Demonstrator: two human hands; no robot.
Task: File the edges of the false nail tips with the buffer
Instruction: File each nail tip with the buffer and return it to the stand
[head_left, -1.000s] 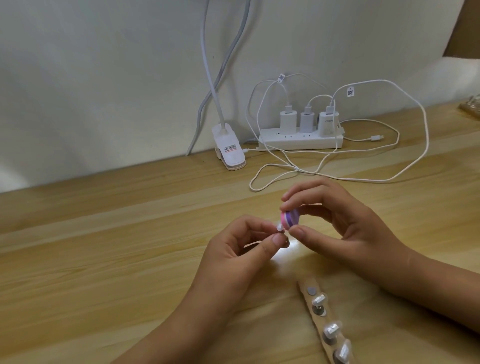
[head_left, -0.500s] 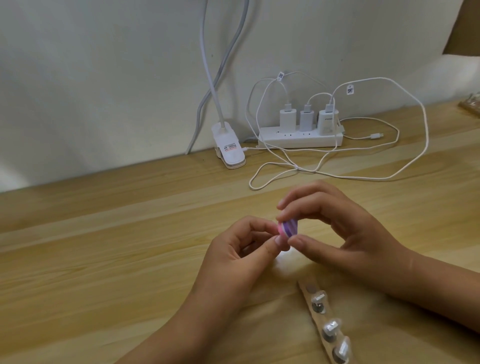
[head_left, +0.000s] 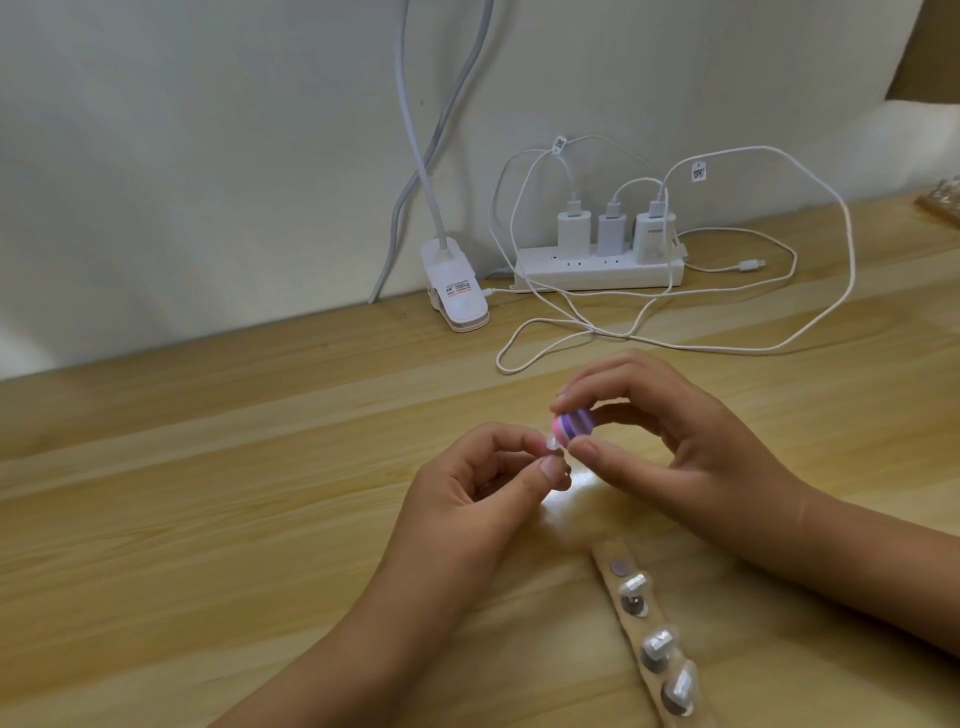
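L hand (head_left: 467, 499) pinched the nail tip (head_left: 707, 445). R hand (head_left: 675, 457) held the buffer (head_left: 729, 426) in its grip, just up-right of the tip, against its edge.

vs 0.5 s ago we've slid the buffer (head_left: 573, 423) a bit farther w/ our right hand (head_left: 675, 441), off the thumb of our left hand (head_left: 467, 499); nail tip (head_left: 551, 445) shows again.

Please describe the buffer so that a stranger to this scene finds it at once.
On the wooden desk, look in front of the white power strip. The right hand pinches the buffer; unlike the clear nail tip beside it, it is striped pink and purple.
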